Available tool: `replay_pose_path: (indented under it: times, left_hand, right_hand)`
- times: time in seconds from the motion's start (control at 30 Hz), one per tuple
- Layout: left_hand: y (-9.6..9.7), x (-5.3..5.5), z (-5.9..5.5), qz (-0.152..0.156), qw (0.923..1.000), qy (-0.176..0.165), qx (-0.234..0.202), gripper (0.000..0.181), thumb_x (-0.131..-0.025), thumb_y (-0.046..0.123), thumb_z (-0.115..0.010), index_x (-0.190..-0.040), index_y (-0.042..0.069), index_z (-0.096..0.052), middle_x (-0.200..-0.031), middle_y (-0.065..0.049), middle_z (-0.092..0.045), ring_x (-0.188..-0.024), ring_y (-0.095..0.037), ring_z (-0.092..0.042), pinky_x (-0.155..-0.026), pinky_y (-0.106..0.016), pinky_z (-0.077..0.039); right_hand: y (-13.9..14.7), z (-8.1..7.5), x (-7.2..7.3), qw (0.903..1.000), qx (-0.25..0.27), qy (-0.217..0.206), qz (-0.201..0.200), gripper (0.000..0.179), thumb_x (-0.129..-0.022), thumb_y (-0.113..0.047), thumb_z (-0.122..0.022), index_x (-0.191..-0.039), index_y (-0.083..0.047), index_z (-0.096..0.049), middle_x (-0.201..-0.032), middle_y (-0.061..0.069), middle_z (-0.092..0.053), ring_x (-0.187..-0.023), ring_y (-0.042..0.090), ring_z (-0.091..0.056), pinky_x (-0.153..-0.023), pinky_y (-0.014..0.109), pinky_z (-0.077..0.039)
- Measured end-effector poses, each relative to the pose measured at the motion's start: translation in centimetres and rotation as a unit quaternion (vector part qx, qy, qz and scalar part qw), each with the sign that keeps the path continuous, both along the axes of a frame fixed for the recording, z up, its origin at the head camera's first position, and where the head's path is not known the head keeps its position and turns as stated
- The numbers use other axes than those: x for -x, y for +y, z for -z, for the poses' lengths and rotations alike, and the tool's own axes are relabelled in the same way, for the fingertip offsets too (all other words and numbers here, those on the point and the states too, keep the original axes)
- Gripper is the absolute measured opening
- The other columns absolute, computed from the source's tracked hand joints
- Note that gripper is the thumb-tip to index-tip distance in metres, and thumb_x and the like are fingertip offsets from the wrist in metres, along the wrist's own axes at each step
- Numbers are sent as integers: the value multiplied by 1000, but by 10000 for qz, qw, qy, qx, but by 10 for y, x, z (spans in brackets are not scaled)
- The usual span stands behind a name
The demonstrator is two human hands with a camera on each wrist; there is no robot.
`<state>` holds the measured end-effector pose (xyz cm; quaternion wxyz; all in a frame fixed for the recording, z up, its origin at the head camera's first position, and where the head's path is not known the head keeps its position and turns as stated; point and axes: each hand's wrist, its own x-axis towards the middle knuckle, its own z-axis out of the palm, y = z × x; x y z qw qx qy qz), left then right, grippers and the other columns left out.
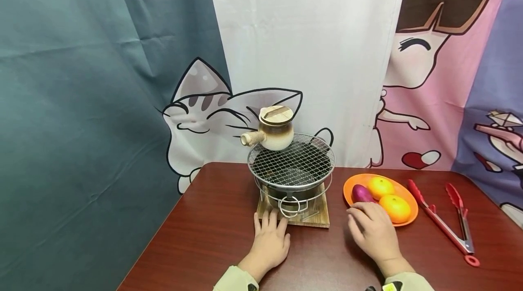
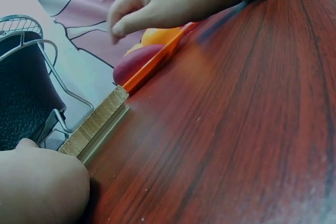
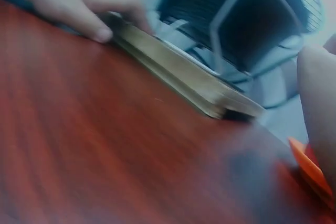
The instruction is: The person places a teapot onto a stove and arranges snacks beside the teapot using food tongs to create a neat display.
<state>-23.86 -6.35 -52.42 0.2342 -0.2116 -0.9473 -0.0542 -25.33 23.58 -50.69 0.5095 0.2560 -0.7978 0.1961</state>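
While cream-brown ceramic pot (image 1: 278,135) is racked, round orange fruit (image 1: 395,208) is left plated, nothing held: left hand (image 1: 270,242) straight-fingered, right hand (image 1: 376,232) half-curled.

Pale green sleeves (image 1: 232,279); a small yellow patch (image 1: 389,287).

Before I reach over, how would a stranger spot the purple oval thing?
On the glossy red-brown table, right of the round metal grill, lies an oval orange plate. At its left side sits the smooth purple oval item, darker than the two round yellow-orange fruits beside it.
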Motion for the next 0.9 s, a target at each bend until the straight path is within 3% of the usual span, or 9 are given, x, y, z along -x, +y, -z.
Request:
replay_pose_path:
  times: [0.2, 0.33, 0.67, 0.9]
  left_hand:
    - [-1, 6, 3, -9, 9999, 84, -134, 44, -88, 30, -66, -129, 18, -55, -136, -10, -42, -133, -36, -38, -106, -69, -28]
    - [-1, 8, 2, -38, 9997, 119, -201, 44, -86, 30, -68, -126, 18, -57, -133, -8, -43, -131, -32, -39, -106, -68, -29]
    - [-2, 8, 5, 32, 9989, 304, -365, 42, -82, 29, -70, -120, 17, -60, -129, -8, -46, -127, -32, -42, -104, -67, -31]
    - [-3, 10, 6, -22, 9990, 174, -399, 44, -82, 31, -69, -123, 18, -60, -130, -8, -46, -129, -32, -43, -106, -66, -29]
  right_hand:
    - [37, 2, -3, 9937, 471, -466, 901, 28, -85, -24, -56, -93, -3, -73, -92, 14, -68, -89, 39, -60, -87, 49, -41]
    - [58, 3, -4, 9863, 860, -523, 1309, 26, -83, -21, -58, -93, -3, -73, -93, 18, -67, -90, 43, -57, -86, 53, -39]
    - [102, 7, -12, 9743, 1333, -624, 1705, 33, -85, -24, -55, -101, 1, -70, -105, 25, -59, -96, 48, -50, -81, 54, -35]
    - [127, 6, -20, 9497, 1804, -1182, 2270, 29, -84, -17, -59, -106, -1, -69, -115, 27, -55, -106, 52, -46, -88, 60, -33]
